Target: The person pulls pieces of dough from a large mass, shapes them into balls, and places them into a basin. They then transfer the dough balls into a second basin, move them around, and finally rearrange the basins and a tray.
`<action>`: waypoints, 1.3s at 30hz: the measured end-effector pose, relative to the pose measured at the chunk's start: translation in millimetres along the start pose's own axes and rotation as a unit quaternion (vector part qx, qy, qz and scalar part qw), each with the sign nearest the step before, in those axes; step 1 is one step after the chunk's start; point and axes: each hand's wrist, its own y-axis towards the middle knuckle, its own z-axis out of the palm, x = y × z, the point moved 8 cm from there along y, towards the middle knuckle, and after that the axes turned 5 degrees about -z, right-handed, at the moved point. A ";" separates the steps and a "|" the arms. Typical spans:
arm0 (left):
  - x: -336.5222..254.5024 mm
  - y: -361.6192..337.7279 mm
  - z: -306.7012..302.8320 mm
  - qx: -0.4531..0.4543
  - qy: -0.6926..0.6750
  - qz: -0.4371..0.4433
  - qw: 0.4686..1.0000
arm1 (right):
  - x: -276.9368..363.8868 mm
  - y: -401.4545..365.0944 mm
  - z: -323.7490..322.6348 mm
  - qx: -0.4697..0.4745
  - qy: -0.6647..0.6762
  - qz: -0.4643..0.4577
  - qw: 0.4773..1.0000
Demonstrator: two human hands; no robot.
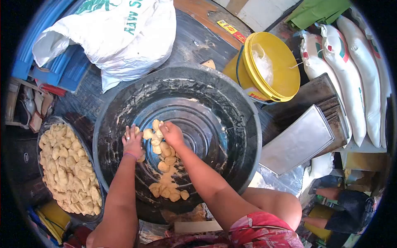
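1. Forearms (120,198) reached into the black basin (248,124); the left hand (133,142) lay flat, fingers spread, on dough pieces (165,165) near its middle.
2. Beside it, the right hand (171,133) curled around a few pieces.
3. Most pieces sat heaped in the side tray (53,118) off the basin's left edge; only a short trail lay in the basin.

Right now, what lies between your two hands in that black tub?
The head view shows a few pale dough lumps between the left hand and the right hand, inside the black tub.
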 end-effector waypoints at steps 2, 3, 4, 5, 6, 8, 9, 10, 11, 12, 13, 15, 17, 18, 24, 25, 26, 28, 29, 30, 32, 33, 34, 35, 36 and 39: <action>0.1 7.6 2.5 0.018 -0.011 -0.002 1.000 | 14.7 3.2 -5.4 -0.016 -0.085 -0.027 0.996; -1.2 13.3 7.0 0.039 -0.026 0.000 0.999 | 24.9 3.9 -10.1 -0.033 -0.172 -0.051 0.983; 3.0 20.8 13.1 0.052 -0.079 -0.023 0.995 | 29.9 3.3 -8.9 -0.028 -0.168 -0.051 0.984; 2.2 21.7 8.7 0.057 -0.074 -0.031 0.995 | 36.6 2.2 -1.6 0.007 -0.212 -0.045 0.976; -3.6 20.3 -0.8 0.054 -0.090 -0.043 0.993 | 42.5 2.0 9.8 0.043 -0.253 -0.042 0.966; -7.0 12.0 -8.1 0.086 -0.064 -0.065 0.992 | 52.0 -3.0 31.5 0.114 -0.301 -0.077 0.944; -9.2 5.1 -2.5 0.123 -0.026 -0.068 0.990 | 53.3 -10.1 42.3 0.169 -0.359 -0.103 0.912; -8.2 -4.1 2.4 0.137 -0.038 -0.072 0.987 | 45.0 -12.9 50.8 0.184 -0.383 -0.105 0.899; -6.4 -11.3 6.9 0.148 -0.052 -0.074 0.985 | 36.9 -15.0 56.5 0.195 -0.408 -0.107 0.886; -5.2 -20.9 14.3 0.158 -0.052 -0.071 0.983 | 35.7 -23.9 54.0 0.220 -0.414 -0.112 0.876; -5.6 -35.2 21.6 0.168 -0.054 -0.068 0.982 | 34.2 -34.4 49.9 0.245 -0.422 -0.117 0.865; -14.6 -61.7 23.5 0.211 -0.022 -0.058 0.975 | 28.5 -53.4 39.8 0.262 -0.426 -0.109 0.859; -17.9 -79.0 42.0 0.201 -0.025 -0.048 0.978 | 22.0 -83.2 35.0 0.281 -0.432 -0.095 0.852; -19.3 -87.5 48.1 0.200 -0.027 -0.049 0.978 | 23.0 -97.3 29.6 0.270 -0.444 -0.093 0.849; -38.6 -99.9 50.0 0.101 -0.090 -0.011 0.991 | -6.1 -121.3 49.0 0.163 -0.454 -0.108 0.869; -37.0 -97.8 52.8 0.103 -0.093 -0.018 0.990 | -9.4 -118.5 50.2 0.128 -0.432 -0.114 0.885; -38.3 -92.5 56.6 0.105 -0.143 -0.007 0.984 | -0.6 -118.3 47.9 0.108 -0.426 -0.126 0.890; -40.0 -80.7 63.6 0.060 -0.230 -0.013 0.971 | -10.1 -109.5 51.9 0.100 -0.391 -0.123 0.907; -39.3 -77.9 58.4 0.059 -0.229 -0.016 0.972 | -13.0 -105.7 51.3 0.088 -0.354 -0.116 0.924; -37.8 -73.1 57.4 0.116 -0.287 -0.032 0.950 | -0.3 -105.5 41.3 0.091 -0.319 -0.087 0.940; -34.1 -62.3 45.9 0.177 -0.337 -0.036 0.924 | -14.5 -92.8 40.2 0.087 -0.211 -0.112 0.967; -27.7 -53.7 34.2 0.170 -0.337 -0.036 0.925 | -9.6 -89.3 35.4 0.086 -0.103 -0.134 0.982; -27.5 -47.6 24.6 0.207 -0.348 0.005 0.914 | -7.4 -84.3 31.8 0.085 -0.086 -0.137 0.983; -25.7 -41.2 11.1 0.240 -0.357 0.046 0.902 | -1.1 -75.4 27.4 0.084 -0.087 -0.146 0.982; -20.2 -44.8 -22.3 0.290 -0.320 0.023 0.901 | 0.1 -65.3 31.1 0.122 0.029 -0.116 0.985; 16.1 -35.5 -78.9 0.271 -0.281 0.056 0.919 | 101.9 -75.9 26.0 0.215 0.206 -0.049 0.953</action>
